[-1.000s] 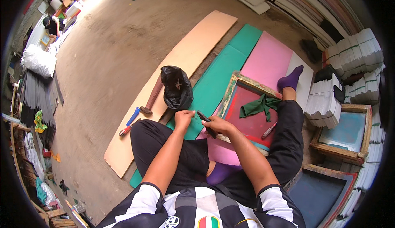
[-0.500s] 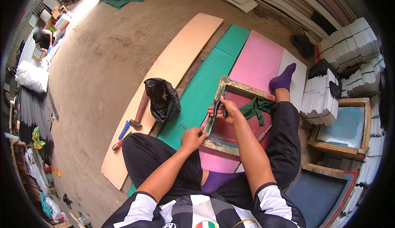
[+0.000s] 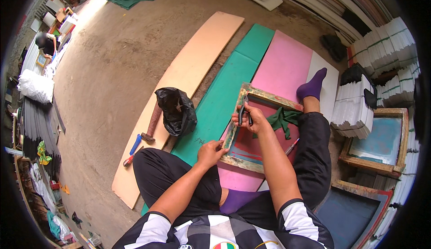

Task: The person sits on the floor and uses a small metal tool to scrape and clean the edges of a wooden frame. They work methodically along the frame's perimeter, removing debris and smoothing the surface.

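My right hand (image 3: pixel 251 117) is wrapped round black-handled pliers (image 3: pixel 241 115), whose jaws are over the left rail of a paint-stained wooden screen frame (image 3: pixel 274 97). The frame rests on coloured sheets between my legs and has reddish mesh inside. With fingers pinched, my left hand (image 3: pixel 210 153) grips the frame's left rail near its lower corner. A dark green cloth (image 3: pixel 283 118) lies over the mesh and the frame's right side. Beside my right leg, a thin pen-like tool (image 3: pixel 292 147) lies at the frame's right edge. Anything small between the pliers' jaws is too small to make out.
To the left, a peach board (image 3: pixel 197 55) carries a hammer (image 3: pixel 153 123), a black plastic bag (image 3: pixel 175 112), and blue- and red-handled tools (image 3: pixel 134 144). Green (image 3: pixel 233 69) and pink sheets (image 3: pixel 283 60) lie alongside. Stacked white bundles (image 3: pixel 354 105) and more frames (image 3: pixel 402 143) stand right. Another person (image 3: pixel 46 44) works far left.
My right hand and the pliers have shifted slightly right, away from the frame's left rail. My left hand stays at the lower corner.
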The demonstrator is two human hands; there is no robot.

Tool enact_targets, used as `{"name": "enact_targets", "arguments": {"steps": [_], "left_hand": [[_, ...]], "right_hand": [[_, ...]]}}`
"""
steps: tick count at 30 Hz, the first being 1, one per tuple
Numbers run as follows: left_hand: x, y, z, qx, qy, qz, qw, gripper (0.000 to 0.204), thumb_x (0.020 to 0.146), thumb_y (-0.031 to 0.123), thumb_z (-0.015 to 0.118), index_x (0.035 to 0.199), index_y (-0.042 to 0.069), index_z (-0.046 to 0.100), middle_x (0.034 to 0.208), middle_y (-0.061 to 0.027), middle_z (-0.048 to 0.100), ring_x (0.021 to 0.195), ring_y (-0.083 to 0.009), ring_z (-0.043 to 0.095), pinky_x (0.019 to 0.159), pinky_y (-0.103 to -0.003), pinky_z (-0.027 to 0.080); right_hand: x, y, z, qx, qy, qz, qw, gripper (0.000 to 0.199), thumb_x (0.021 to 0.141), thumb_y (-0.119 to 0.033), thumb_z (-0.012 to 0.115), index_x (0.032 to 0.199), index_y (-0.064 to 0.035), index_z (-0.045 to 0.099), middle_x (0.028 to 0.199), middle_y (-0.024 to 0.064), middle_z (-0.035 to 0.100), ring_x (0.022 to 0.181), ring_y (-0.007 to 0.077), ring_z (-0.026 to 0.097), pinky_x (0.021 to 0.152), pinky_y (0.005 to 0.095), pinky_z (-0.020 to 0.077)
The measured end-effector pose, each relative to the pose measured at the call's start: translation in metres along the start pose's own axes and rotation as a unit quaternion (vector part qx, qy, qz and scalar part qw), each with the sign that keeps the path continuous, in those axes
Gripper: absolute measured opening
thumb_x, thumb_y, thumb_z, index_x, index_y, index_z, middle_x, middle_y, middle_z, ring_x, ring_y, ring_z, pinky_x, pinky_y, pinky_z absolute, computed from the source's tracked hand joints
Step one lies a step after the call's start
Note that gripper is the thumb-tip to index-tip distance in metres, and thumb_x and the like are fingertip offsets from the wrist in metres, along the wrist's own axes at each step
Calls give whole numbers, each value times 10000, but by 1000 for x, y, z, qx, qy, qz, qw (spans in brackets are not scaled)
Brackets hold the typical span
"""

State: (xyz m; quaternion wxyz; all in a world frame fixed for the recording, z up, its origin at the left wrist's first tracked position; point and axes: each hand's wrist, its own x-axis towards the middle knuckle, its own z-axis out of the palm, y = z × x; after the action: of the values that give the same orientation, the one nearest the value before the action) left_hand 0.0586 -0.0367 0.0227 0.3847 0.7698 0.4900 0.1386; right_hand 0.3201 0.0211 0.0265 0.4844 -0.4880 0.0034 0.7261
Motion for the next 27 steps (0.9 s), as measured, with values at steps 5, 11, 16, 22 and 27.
{"name": "enact_targets", "arguments": {"steps": [5, 11, 16, 22, 27], "left_hand": [[0, 0, 0, -6, 3, 8, 1000, 444, 814, 398, 815, 1147, 109, 762, 885, -107, 722, 801, -295, 712, 703, -415, 553], [0, -5, 4, -19, 9, 14, 1000, 438, 809, 378, 818, 1149, 107, 761, 867, -113, 711, 788, -301, 705, 694, -425, 544], [-2, -3, 1, -11, 3, 13, 1000, 432, 811, 370, 817, 1156, 117, 757, 863, -114, 706, 787, -308, 701, 691, -423, 542], [-2, -1, 2, -14, 4, 10, 1000, 434, 814, 374, 815, 1162, 122, 755, 887, -112, 711, 802, -312, 701, 699, -428, 541], [-1, -9, 5, -35, 33, 11, 999, 418, 876, 391, 771, 1154, 79, 753, 892, -106, 723, 754, -279, 694, 673, -412, 527]], "right_hand": [[2, -8, -4, -136, 61, 9, 989, 216, 996, -204, 587, 1103, -17, 595, 749, 128, 653, 551, 208, 638, 460, 367, 554], [-7, -7, 11, -326, 132, -47, 935, 111, 821, -14, 635, 932, 0, 629, 659, 97, 602, 477, 193, 584, 407, 369, 480], [-7, -3, 10, -355, 142, -73, 921, 156, 801, -7, 635, 956, 0, 649, 652, 115, 608, 475, 216, 593, 421, 388, 476], [5, 1, 1, -550, 227, -159, 788, 280, 793, -76, 664, 1058, 17, 679, 867, 250, 727, 748, 389, 734, 688, 484, 577], [-6, 4, 6, -648, 235, -199, 697, 347, 794, -135, 673, 1126, -35, 678, 983, 267, 724, 967, 436, 702, 847, 505, 548]]}}
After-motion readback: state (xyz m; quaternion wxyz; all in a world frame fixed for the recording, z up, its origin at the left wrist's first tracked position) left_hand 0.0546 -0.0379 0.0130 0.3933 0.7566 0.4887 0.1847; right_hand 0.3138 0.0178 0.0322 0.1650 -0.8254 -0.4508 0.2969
